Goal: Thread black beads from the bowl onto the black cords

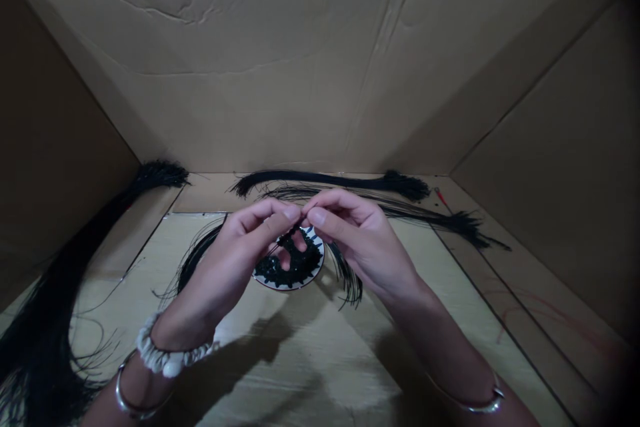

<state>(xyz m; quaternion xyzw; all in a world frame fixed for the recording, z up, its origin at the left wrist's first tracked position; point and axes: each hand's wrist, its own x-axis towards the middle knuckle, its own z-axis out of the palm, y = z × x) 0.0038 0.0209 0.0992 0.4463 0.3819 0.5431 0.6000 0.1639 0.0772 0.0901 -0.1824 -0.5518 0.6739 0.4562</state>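
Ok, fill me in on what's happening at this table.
A person works inside a cardboard enclosure. The left hand and right hand meet fingertip to fingertip, pinching a short string of small black beads above a small plate heaped with more black beads. Bundles of thin black strands lie behind the plate and along the left side. Whether a thread runs through the beads is too fine to tell.

Makeshift craft workspace, cardboard walls (280, 80), black thread bundles (330, 181), bead dish (293, 268)
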